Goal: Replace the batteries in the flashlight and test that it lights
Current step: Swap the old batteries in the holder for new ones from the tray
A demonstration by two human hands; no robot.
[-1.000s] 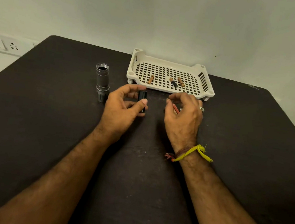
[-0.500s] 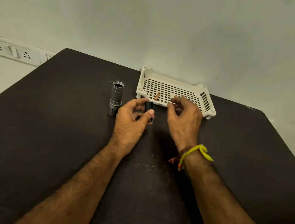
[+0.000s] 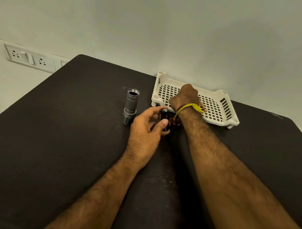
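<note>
A small black battery holder [image 3: 165, 120] was held upright by the left hand [image 3: 145, 134], pinched between thumb and fingers just above the counter [image 3: 48, 139]. The right hand [image 3: 184, 96] was reached into the white tray [image 3: 223, 108]; its fingers were hidden behind its own back, so whether its grip was clenched or released could not be told. One battery [image 3: 203, 107] was seen lying in the tray beside the wrist. The flashlight body [image 3: 130, 105] was stood on its head just left of the holder, open end up.

The holder was judged light, stiff and smooth, best taken across its sides so the ends are left free. The batteries were judged small, hard and apt to roll, best pinched at mid-length. The upright body was judged easily toppled by the left hand so near it. Open room was offered on the near and left counter; the tray wall and the far edge by the wall were found close.
</note>
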